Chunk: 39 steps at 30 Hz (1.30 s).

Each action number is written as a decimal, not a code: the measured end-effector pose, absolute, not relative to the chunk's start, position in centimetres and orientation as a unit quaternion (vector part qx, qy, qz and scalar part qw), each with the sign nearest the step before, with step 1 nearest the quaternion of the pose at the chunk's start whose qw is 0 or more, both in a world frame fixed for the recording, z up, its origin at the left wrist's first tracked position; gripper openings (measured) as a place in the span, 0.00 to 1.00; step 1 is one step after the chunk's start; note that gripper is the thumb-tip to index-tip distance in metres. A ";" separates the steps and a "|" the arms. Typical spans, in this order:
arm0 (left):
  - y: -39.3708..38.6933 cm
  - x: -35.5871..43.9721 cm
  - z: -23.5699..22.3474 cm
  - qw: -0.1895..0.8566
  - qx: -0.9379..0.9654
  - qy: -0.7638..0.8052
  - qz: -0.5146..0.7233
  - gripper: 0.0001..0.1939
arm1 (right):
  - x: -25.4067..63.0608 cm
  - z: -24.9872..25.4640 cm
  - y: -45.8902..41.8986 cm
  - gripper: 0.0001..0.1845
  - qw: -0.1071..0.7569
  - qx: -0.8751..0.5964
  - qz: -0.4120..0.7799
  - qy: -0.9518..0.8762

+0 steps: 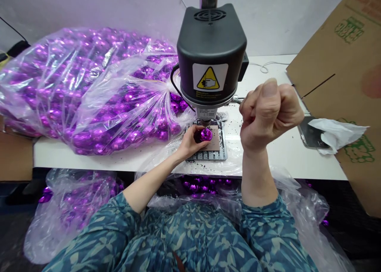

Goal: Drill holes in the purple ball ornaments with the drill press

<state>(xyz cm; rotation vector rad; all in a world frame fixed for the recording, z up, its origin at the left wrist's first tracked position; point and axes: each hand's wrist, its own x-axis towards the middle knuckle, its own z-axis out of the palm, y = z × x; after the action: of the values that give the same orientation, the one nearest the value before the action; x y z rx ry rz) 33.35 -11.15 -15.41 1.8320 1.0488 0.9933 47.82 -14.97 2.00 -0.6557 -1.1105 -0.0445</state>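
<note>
My left hand (193, 140) pinches a shiny purple faceted ball (206, 134) between thumb and fingers. The ball sits on a small brown board (219, 139) over the slotted metal base (208, 156) of a black drill press (212, 45). Right above the ball is the chuck (205, 123); whether a bit touches the ball cannot be made out. On the right, my right hand (269, 115) is raised in a fist around the drill press lever (237, 100), whose metal rod runs behind the fingers. Most of the lever is hidden by that hand.
A big clear bag (89, 89) of purple balls covers the table's left side. Below the edge, more balls (205, 184) lie in an open plastic bag. A phone (312, 133) with a white tissue (339, 133) lies right, beside a cardboard box (342, 89). Dark shavings dot the white table (285, 161).
</note>
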 end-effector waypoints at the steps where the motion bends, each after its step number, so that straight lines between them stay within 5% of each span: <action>1: -11.2 33.3 -15.4 0.392 0.723 0.411 0.392 0.26 | 47.9 1.7 -14.9 0.28 0.795 -0.314 -0.026 -0.518; 25: -11.3 33.1 -15.2 0.390 0.725 0.411 0.391 0.25 | 48.6 -3.0 -14.0 0.23 0.798 -0.128 -0.126 -0.575; 34: -13.5 32.7 -13.9 0.333 0.721 0.426 0.434 0.21 | 47.6 3.1 -13.9 0.28 0.821 -0.279 -0.036 -0.497; 39: -19.6 29.0 -12.2 0.333 0.863 0.282 0.255 0.17 | 47.6 3.8 -14.3 0.27 0.812 -0.305 -0.003 -0.497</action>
<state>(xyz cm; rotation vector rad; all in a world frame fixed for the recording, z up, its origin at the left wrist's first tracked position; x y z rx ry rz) 28.97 -19.59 -12.23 2.2528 0.7365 0.6672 47.65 -14.27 3.82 -0.6518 -1.0617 -0.0059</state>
